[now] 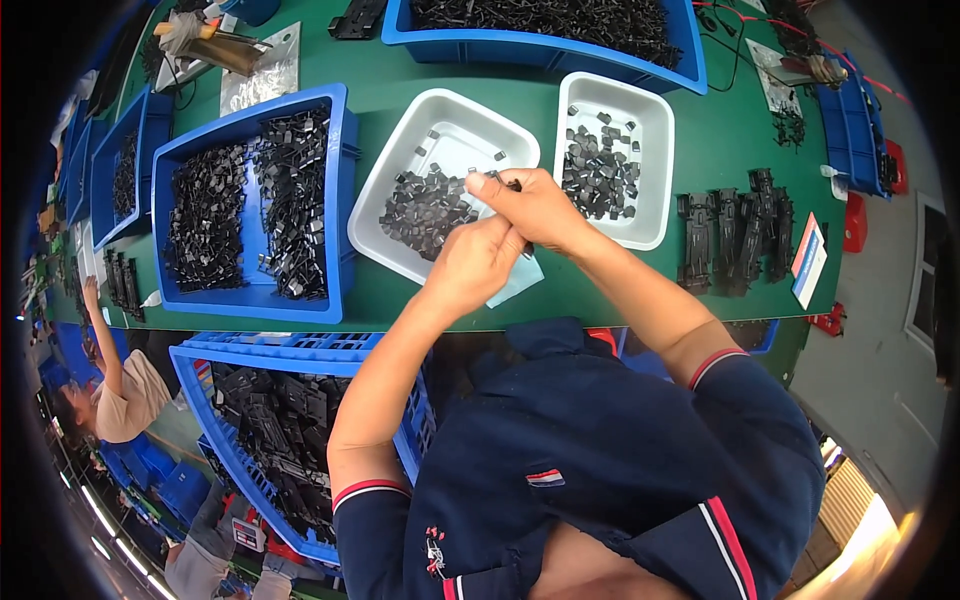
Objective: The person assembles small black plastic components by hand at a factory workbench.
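Observation:
My left hand (470,265) and my right hand (543,212) meet over the near right edge of a white tray (365,218). Both are closed around a black plastic part (514,185); only bits of it show between and beside the fingers. My right thumb points left over the tray. Inside that tray lies a heap of small black pieces (425,210). A second white tray (656,150), just right of it, holds more small dark pieces (600,175). A pale blue sheet (518,281) shows below my hands.
A divided blue bin (345,190) of black parts stands left, another blue bin (480,45) at the back. Long black parts (735,230) and a printed card (808,262) lie right. Below the edge sits a blue crate (215,415). A co-worker (130,395) is at far left.

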`<state>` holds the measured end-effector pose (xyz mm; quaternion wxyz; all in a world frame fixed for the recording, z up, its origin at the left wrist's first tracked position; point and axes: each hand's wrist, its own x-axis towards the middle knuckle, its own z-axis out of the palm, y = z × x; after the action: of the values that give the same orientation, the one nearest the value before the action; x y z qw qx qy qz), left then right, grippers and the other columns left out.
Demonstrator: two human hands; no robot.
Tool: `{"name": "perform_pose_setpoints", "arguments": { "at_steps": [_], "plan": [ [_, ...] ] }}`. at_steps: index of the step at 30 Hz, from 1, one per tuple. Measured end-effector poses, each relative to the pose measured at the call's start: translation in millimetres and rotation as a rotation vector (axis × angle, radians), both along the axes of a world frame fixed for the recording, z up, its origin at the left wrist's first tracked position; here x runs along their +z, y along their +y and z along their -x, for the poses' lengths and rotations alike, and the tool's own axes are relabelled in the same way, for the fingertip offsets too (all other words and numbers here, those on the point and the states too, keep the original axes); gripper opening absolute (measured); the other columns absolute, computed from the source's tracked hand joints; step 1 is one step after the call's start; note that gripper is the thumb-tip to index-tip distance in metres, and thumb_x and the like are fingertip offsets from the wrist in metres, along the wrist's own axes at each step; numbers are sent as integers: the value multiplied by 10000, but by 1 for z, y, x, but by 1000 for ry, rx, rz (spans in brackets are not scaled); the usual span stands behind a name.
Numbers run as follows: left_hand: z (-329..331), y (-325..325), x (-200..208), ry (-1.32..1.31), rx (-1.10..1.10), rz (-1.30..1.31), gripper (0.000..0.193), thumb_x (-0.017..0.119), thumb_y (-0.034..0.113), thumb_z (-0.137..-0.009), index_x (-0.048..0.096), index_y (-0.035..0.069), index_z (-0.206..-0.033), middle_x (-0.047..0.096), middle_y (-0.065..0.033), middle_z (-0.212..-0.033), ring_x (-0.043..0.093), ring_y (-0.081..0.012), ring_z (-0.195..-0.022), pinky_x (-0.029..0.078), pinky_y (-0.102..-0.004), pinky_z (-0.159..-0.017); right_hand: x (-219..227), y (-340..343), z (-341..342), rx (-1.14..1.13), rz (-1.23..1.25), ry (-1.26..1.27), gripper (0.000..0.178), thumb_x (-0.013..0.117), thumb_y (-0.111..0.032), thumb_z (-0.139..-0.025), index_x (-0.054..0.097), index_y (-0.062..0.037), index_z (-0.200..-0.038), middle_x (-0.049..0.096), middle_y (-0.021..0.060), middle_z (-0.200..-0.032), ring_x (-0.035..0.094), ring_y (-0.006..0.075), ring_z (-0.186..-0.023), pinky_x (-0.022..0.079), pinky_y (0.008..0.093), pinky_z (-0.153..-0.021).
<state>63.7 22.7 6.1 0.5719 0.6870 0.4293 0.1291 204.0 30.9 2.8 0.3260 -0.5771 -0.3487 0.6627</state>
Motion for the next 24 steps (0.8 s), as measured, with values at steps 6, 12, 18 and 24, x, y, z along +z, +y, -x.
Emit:
{"name": "perform_pose_setpoints", "arguments": {
  "at_steps": [6,12,18,24],
  "plan": [
    [-16,-6,8,-211,213,-522,240,489,168,-903,477,16,-716,543,-168,-636,547,-375,-588,413,-446,-494,22,18,14,-473,198,465,487,510,-404,-908,306,-155,-542,275,-41,-481,282,85,-440,213,253,-385],
    [-24,-43,48,-565,-112,-812,134,560,89,-783,471,67,-684,477,-120,-568,513,-278,-489,386,-375,-429,8,90,-35,-1004,76,637,462,480,-351,-919,303,-157,-540,292,-22,-462,240,110,-381,186,260,-352],
    [11,0,-33,185,255,-416,281,481,232,-906,539,-1,-761,577,-212,-760,560,-417,-705,442,-484,-610,31,93,-22,-655,-136,361,400,536,-395,-890,356,-165,-616,320,-42,-492,321,92,-423,222,251,-396],
    [42,14,-76,660,104,-455,356,548,359,-855,610,15,-787,630,-178,-776,618,-384,-718,481,-475,-632,2,78,-5,-574,-133,193,438,544,-371,-890,368,-132,-569,334,-28,-512,360,101,-468,270,261,-411]
  ]
}}
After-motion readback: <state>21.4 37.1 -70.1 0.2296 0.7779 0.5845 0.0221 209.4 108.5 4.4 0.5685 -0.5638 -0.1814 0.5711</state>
